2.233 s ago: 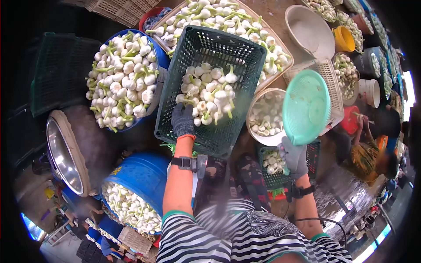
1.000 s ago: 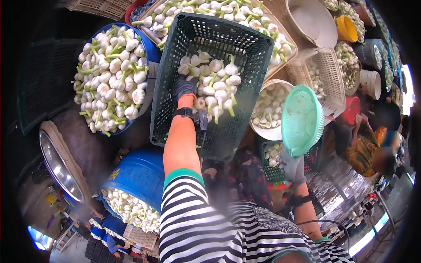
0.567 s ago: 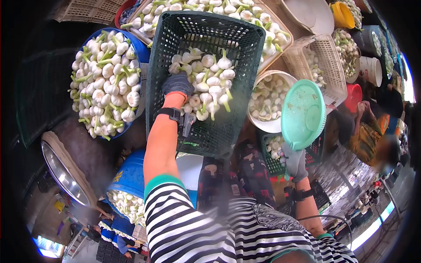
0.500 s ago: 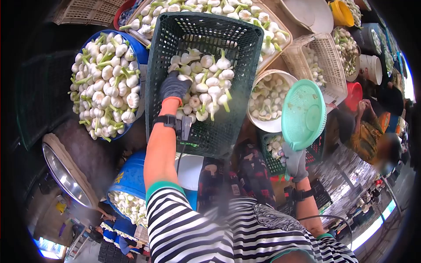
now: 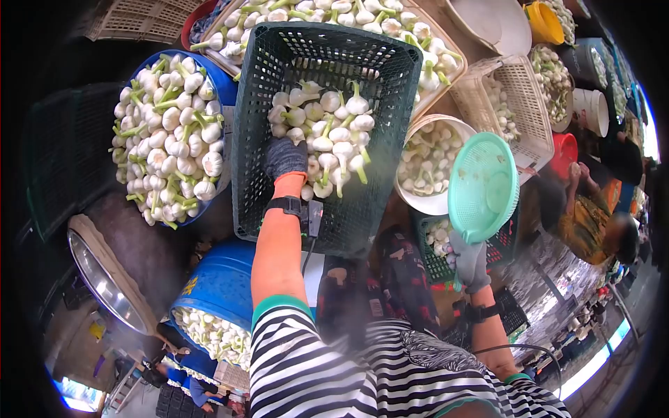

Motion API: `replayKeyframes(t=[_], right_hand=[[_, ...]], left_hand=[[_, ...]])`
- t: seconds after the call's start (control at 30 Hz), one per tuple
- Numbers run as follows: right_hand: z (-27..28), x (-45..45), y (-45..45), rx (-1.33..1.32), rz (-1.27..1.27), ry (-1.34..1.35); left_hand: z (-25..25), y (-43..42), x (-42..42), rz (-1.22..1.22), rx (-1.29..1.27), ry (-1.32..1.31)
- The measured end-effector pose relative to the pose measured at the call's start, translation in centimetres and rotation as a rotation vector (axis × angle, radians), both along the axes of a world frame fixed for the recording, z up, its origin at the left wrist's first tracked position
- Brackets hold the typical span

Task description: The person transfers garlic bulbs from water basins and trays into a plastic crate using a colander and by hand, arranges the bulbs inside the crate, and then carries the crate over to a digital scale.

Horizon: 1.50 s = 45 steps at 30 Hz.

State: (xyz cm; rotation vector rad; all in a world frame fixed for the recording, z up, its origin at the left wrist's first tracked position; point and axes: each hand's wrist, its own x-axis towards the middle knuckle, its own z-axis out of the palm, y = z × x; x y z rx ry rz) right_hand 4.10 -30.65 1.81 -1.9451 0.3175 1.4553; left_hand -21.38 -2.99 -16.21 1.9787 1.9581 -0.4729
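Garlic (image 5: 340, 134) inside the crate's (image 5: 355, 223) left edge is touched by left hand (image 5: 286, 157), grip unclear; colander (image 5: 483, 188) is pinched by right hand (image 5: 471, 260).

Around your left grip (image 5: 286, 159), the dark green crate (image 5: 327, 231) carries loose garlic bulbs (image 5: 323, 143), heaped ahead and to the right of it; what bears the crate is hidden. Well beyond your left grip, to its right, brown floor (image 5: 443, 104) shows; a white bucket (image 5: 433, 203) and a wide pale basin (image 5: 481, 24) appear to rest there.
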Motion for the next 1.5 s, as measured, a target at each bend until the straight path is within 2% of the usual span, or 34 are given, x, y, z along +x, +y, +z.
replayKeyframes(t=[0.1, 0.17, 0.2, 0.27, 0.37, 0.4, 0.47, 0.5, 0.53, 0.63, 0.73, 0.8, 0.83, 0.87, 0.97, 1.03, 1.1, 1.2, 1.3, 1.33, 1.43, 1.47, 1.5], right_hand=[[-0.5, -0.2, 0.1, 0.005, -0.033, 0.009], [-1.1, -0.2, -0.2, 0.0, -0.007, -0.012], [-1.0, 0.1, 0.1, 0.016, -0.007, -0.006], [-0.3, -0.2, 0.3, 0.03, -0.016, 0.024], [-1.1, 0.0, -0.7, 0.027, 0.019, 0.002], [-1.4, 0.3, -1.3, 0.052, -0.031, 0.071], [-2.1, 1.0, -2.3, 0.105, -0.132, 0.208], [-2.5, 1.0, -2.5, 0.095, -0.104, 0.176], [-2.9, 1.0, -2.7, 0.084, -0.077, 0.143], [-3.7, 1.1, -3.5, 0.069, -0.102, 0.168], [-2.8, 0.9, -1.7, 0.034, -0.092, 0.105], [-2.4, -0.2, -0.8, 0.024, -0.125, 0.009], [-2.5, -0.2, -1.0, 0.012, -0.112, 0.015], [-2.6, -0.1, -1.1, 0.005, -0.097, 0.022], [-2.6, -0.2, -0.8, -0.018, -0.075, 0.03], [-2.5, -0.3, -0.9, -0.028, -0.087, 0.041], [-2.6, -0.3, -1.1, -0.03, -0.115, 0.061], [-3.1, -0.4, -1.5, 0.023, -0.198, 0.079], [-3.0, -0.3, -1.1, -0.018, -0.151, 0.067], [-3.1, -0.3, -1.3, -0.005, -0.171, 0.079], [-3.6, -0.1, -1.8, 0.02, -0.18, 0.092], [-3.6, -0.1, -1.8, 0.016, -0.154, 0.082], [-3.6, -0.1, -1.8, 0.012, -0.13, 0.073]], left_hand=[[-0.5, 0.5, 0.9, -0.033, -0.035, 0.13], [-3.3, 0.0, -0.2, -0.093, 0.201, 0.022], [-4.4, 0.1, -0.4, -0.082, 0.189, -0.004], [-3.5, 0.1, -0.8, -0.123, 0.114, -0.08], [-0.9, -0.7, -0.8, -0.095, 0.221, -0.161], [-0.4, -0.3, -0.3, -0.01, 0.276, -0.217], [1.1, 1.3, 1.2, -0.066, 0.394, -0.363], [1.8, 2.3, 2.1, -0.094, 0.45, -0.436], [2.4, 3.7, 3.6, -0.063, 0.386, -0.507], [1.6, 8.4, 8.3, 0.26, -0.081, -0.229], [-1.1, 10.5, 9.7, 0.25, -0.093, -0.324], [-4.5, 11.8, 9.8, 0.08, -0.193, -0.153], [-4.4, 12.0, 10.0, -0.01, -0.236, -0.063], [-2.8, 11.2, 10.2, 0.042, -0.075, -0.113], [-3.3, 11.5, 9.3, -0.009, 0.135, -0.162], [-2.7, 11.7, 7.9, 0.055, 0.189, -0.373], [1.6, 10.8, 7.7, 0.502, 0.083, -0.885], [-2.4, 12.0, 4.6, 0.908, -0.081, -1.195], [-0.4, 10.8, 4.3, 1.244, -0.464, -1.729], [-0.4, 10.5, 4.3, 1.256, -0.506, -1.8], [0.0, 10.5, 3.5, 1.26, -0.677, -1.778], [0.0, 11.0, 3.5, 1.155, -0.762, -1.684], [-0.1, 11.3, 3.9, 1.013, -0.719, -1.443]])
